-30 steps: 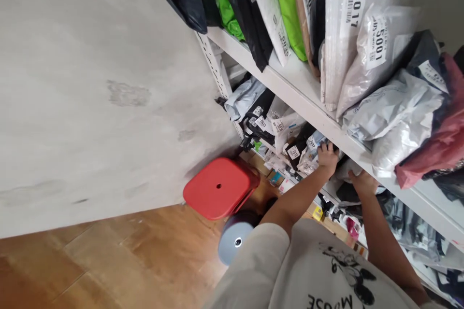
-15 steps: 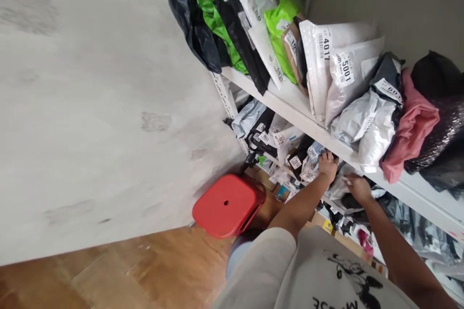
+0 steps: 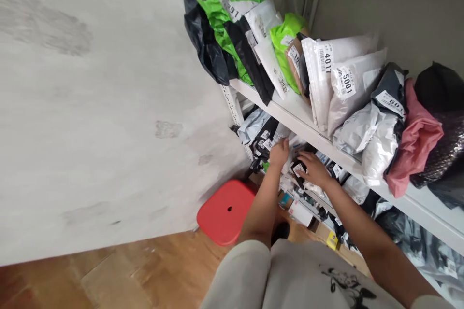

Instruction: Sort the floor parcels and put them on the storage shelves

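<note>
My left hand (image 3: 279, 154) is at the lower shelf with its fingers curled against a whitish parcel bag (image 3: 282, 132); the fingertips are partly hidden. Beside it on the left lies a black parcel (image 3: 261, 144) with a white label. My right hand (image 3: 314, 169) reaches in from the right, fingers apart, over a dark labelled parcel (image 3: 297, 172). Whether it touches that parcel I cannot tell. More packed bags, among them a labelled dark one (image 3: 337, 170), stand to the right of this hand.
Above my hands runs the upper shelf edge (image 3: 308, 135), bearing numbered parcels such as a white bag (image 3: 342, 82) and a pink bag (image 3: 415, 137). A red stool (image 3: 224, 212) stands by the grey wall (image 3: 119, 106). Boxes and bags fill the lowest level.
Both hands have moved left along the lower shelf, away from the parcels they were at before. My right hand's fingers have spread. The view has shifted slightly.
</note>
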